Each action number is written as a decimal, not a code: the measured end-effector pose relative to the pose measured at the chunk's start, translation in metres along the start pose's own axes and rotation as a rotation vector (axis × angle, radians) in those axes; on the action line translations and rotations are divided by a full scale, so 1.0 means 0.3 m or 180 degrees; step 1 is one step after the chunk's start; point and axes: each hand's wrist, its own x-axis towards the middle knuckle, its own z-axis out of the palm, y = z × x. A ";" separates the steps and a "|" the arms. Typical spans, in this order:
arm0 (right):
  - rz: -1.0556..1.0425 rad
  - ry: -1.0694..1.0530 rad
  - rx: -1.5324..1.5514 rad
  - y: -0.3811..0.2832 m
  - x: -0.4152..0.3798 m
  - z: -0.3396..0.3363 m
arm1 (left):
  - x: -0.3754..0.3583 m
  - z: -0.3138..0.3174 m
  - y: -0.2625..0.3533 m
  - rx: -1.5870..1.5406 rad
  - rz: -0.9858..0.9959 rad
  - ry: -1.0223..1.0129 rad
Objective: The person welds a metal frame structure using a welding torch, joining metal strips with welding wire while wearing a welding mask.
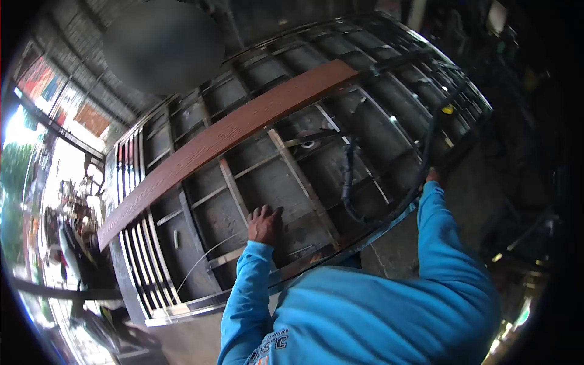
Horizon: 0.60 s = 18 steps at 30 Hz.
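Note:
My left hand [264, 225] rests over a crossbar of the metal frame [304, 185], its fingers spread and holding nothing. At the frame's near right edge, my right hand [433, 176] is closed around a thick black cable [401, 204]; its fingers are partly hidden. The cable loops along the near edge and up to a dark handle-like end [348, 158] lying over the frame. A long reddish-brown board with a wood-grain face [243, 121] lies diagonally across the bars, beyond my left hand.
Closely set shiny bars [143, 261] form the frame's left end. A thin pale wire [198, 263] curves near the left hand. A round object [309, 145] lies among the bars. A parked motorcycle [76, 252] stands at the left. A dark, blurred round shape [163, 45] blocks the upper left.

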 end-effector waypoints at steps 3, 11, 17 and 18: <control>0.0194 0.0108 -0.0010 0.006 -0.001 -0.021 | 0.002 0.023 -0.037 0.0223 -0.0240 -0.0080; 0.0207 -0.0027 -0.0047 -0.017 -0.065 -0.087 | -0.036 0.030 -0.039 0.0412 -0.0554 -0.0178; 0.0619 -0.0157 0.0053 -0.015 -0.023 -0.049 | -0.176 0.028 0.088 0.0146 -0.0627 0.0738; 0.0587 -0.0117 0.0051 0.001 -0.006 -0.046 | -0.214 0.031 0.114 0.0110 -0.0590 0.0835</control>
